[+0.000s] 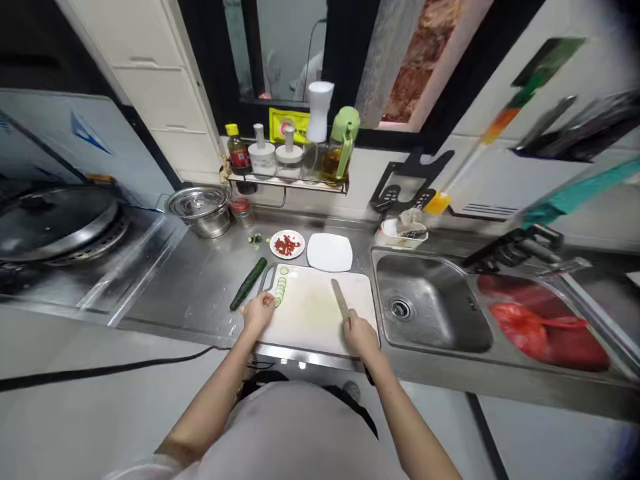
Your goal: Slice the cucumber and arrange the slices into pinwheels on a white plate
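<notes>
A knife (339,297) is gripped in my right hand (359,335), its blade resting over the right half of the white cutting board (305,327) and pointing away from me. At the board's left side, a short overlapping row of cucumber slices (281,288) lies in a line. My left hand (259,313) is at the near end of that row, fingers pinched together at the last slice. Just left of the board, a whole-looking length of cucumber (249,284) lies slantwise on the steel counter.
Behind the board stand a plate of chopped red pieces (287,245) and a white square plate (329,252). Cucumber scraps (257,238) lie near a steel pot (205,212). A sink (430,300) adjoins on the right; a covered pan (55,220) sits on the stove at left.
</notes>
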The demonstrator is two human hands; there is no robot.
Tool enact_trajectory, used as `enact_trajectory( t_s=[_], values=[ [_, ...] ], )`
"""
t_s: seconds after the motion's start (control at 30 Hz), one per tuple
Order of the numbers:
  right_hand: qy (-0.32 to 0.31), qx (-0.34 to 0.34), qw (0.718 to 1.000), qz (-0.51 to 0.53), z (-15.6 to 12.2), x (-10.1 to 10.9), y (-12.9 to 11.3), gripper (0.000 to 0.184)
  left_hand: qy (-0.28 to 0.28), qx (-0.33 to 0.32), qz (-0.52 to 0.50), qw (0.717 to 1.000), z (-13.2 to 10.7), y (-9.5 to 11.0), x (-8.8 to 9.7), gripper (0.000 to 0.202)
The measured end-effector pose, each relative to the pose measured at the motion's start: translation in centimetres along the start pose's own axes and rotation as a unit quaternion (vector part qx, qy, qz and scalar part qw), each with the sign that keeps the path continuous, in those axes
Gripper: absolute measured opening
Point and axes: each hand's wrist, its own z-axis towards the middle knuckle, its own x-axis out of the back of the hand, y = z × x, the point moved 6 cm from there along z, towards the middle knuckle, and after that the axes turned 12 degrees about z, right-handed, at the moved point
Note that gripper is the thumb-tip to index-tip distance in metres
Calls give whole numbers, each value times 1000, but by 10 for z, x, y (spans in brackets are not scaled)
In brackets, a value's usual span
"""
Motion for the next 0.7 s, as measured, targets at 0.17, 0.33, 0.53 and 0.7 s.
enact_trajectory(
  t_s=[0.17, 0.33, 0.53, 0.7],
  values=[
    [-7, -10, 1000, 2, 0, 0, 2, 32, 4, 0, 3, 1000, 1, 1, -3, 18],
    [-8, -11, 1000, 4, 2, -1, 3, 34, 19, -9, 24, 999, 3, 3, -5, 19],
    [-24, -24, 999, 8, 2, -1, 3, 36, 19, -16, 41, 999, 4, 4, -9, 19],
    [-18, -18, 1000, 6, 3, -1, 4, 35, 9, -12, 49, 999, 6, 5, -8, 20]
  ],
)
